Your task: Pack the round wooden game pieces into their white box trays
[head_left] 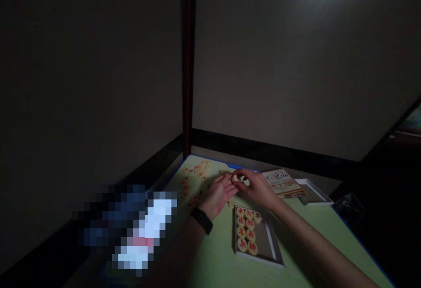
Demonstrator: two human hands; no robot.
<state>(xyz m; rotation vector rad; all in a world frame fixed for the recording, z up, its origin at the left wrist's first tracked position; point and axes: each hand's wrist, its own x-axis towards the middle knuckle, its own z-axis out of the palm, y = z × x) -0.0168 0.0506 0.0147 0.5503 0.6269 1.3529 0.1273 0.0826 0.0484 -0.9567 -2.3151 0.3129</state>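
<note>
My left hand [221,192], with a dark watch on its wrist, lies palm up with its fingers stretched out over the table. Above those fingers my right hand [258,188] pinches a pale round xiangqi piece [234,177]; whether the piece rests on the left fingertips I cannot tell. Just below the hands, one loose piece [231,204] lies on the table. Closer to me sits a shallow box [270,260] holding several pieces in two columns on its left, mostly with red characters, plus one dark-marked piece [257,217] at the top.
Several loose pieces [201,168] lie scattered at the far left of the green table [213,257]. A printed box cover [279,183] and a pale shallow tray [317,192] are at the back right. Walls stand close behind the table. A pixelated patch covers the left.
</note>
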